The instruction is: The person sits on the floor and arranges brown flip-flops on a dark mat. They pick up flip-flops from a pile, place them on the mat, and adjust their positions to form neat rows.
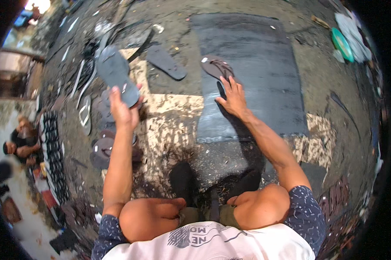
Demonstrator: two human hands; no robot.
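Observation:
My left hand (125, 106) is closed on the lower end of a grey flip-flop sole (111, 65), raised above the ground on the left. No straps can be made out on that sole. With fingers stretched and thumb apart, my right hand (234, 97) reaches to a dark brown flip-flop (216, 67) with thin straps. Its fingertips meet the near end of that flip-flop, which lies on a dark rubber sheet (264, 95). Between my hands, another grey sole (166, 63) rests on the floor.
A flip-flop with a white strap (85, 115) and brown flip-flops (103, 149) lie at left. Dark scraps litter the far left floor. A worn pale board (174, 106) runs beneath the sheet's edge. A green basin (342, 44) stands far right. A person (24, 138) is at far left.

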